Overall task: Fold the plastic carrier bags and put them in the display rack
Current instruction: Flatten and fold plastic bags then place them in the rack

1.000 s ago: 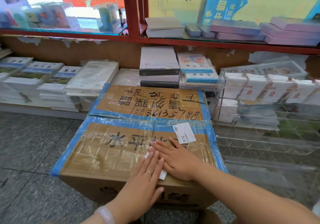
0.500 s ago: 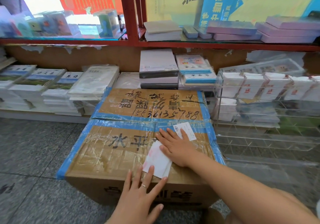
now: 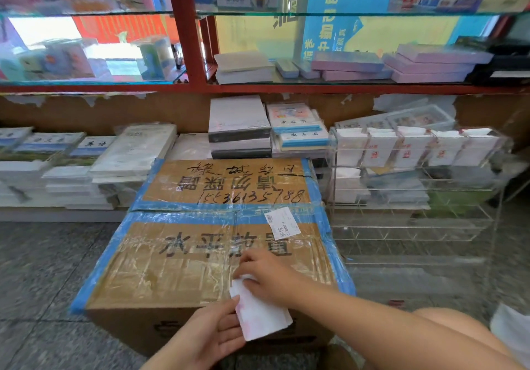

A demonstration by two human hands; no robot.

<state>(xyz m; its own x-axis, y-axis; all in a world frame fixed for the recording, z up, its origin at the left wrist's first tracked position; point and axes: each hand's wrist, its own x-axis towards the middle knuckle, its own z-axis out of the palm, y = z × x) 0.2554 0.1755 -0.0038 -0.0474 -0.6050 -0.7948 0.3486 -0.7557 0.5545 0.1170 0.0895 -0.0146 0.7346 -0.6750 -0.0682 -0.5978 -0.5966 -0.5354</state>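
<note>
Since half a second earlier, both hands had lifted the folded white plastic carrier bag (image 3: 259,316) off the taped brown cardboard box (image 3: 177,269), past its near edge. Right hand (image 3: 269,276) pinched the bag's far end; left hand (image 3: 212,334) pinched its near-left edge. Clear acrylic display rack (image 3: 415,169) stood beyond the box's right side, nearer the right hand.

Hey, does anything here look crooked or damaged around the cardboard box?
The white label on the cardboard box sits askew, tilted against the blue tape. The clear tape over the lid looks wrinkled. The folded bag overhangs the front edge.
</note>
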